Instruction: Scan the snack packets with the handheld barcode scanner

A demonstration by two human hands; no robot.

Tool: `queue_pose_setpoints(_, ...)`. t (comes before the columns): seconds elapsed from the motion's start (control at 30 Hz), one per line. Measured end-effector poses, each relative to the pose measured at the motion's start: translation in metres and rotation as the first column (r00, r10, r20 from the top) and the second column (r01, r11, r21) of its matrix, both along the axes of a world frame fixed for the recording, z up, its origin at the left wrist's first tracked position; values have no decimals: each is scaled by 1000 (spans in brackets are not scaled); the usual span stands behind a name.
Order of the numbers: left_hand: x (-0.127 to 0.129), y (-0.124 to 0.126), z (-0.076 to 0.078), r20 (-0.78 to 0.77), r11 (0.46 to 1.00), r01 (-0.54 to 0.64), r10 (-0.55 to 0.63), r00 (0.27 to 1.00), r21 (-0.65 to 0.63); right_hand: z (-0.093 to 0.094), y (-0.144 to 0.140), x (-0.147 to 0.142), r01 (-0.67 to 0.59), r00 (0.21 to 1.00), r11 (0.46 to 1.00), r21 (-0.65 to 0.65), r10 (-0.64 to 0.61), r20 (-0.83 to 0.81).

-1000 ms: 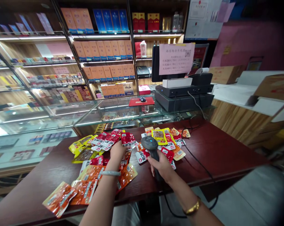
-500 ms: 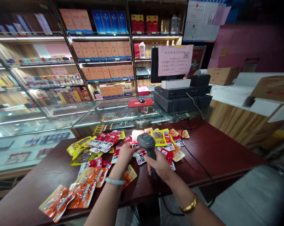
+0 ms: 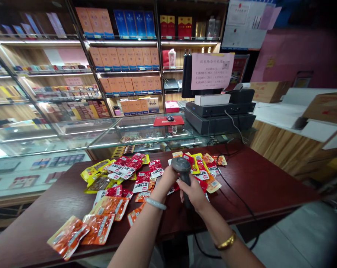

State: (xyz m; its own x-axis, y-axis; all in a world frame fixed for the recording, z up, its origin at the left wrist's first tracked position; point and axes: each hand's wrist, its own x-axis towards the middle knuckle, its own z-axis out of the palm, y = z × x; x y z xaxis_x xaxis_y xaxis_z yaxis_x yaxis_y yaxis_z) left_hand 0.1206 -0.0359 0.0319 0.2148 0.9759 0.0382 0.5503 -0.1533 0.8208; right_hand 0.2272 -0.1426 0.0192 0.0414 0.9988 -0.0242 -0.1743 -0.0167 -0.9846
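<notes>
My right hand is wrapped round the handle of a dark grey barcode scanner, held upright over the table with its head facing away from me. Close against the scanner's left side is my left hand. Its fingers are mostly hidden behind the scanner, so whether they grip a packet does not show. Red-and-white snack packets lie to the left of my hands, beside a pile with yellow packets. More red and yellow packets spread out behind and right of the scanner. Orange packets lie nearer, at the left.
The dark red wooden table carries the packets. A black cable loops across its right side. Behind stand a glass counter and a cash register below a monitor with a pink notice. Stocked shelves line the back.
My left hand has moved right, closer behind the scanner. The scanner has shifted slightly right, and its bright glow on a packet is no longer visible. A red-and-white packet now shows left of my hand.
</notes>
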Motion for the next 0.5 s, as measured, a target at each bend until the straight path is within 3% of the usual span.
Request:
queue_pose_setpoints(0.13,-21,-1,4,-37,999,15,-13,999,38,-5,5,5,13,1000,1000,-11,-12,10)
queue_pose_setpoints(0.2,-43,-1,6,-211,991,-74,95,973,108,-10,6,6,2,1000,1000,-11,-2,8)
queue_pose_setpoints(0.23,-54,-1,6,-337,976,-143,191,922,163,-12,6,6,-6,1000,1000,-9,6,1)
queue_pose_setpoints(0.3,-73,0,6,-556,926,-257,371,743,276,-15,6,3,-30,999,1000,-2,30,-13)
queue_pose_setpoints(0.37,-84,3,3,-675,902,-302,431,599,308,-17,5,0,-49,999,999,2,49,-21)
queue_pose_setpoints(0.5,-88,11,-7,-752,929,-292,359,553,229,-19,4,-4,-81,997,997,9,81,-9)
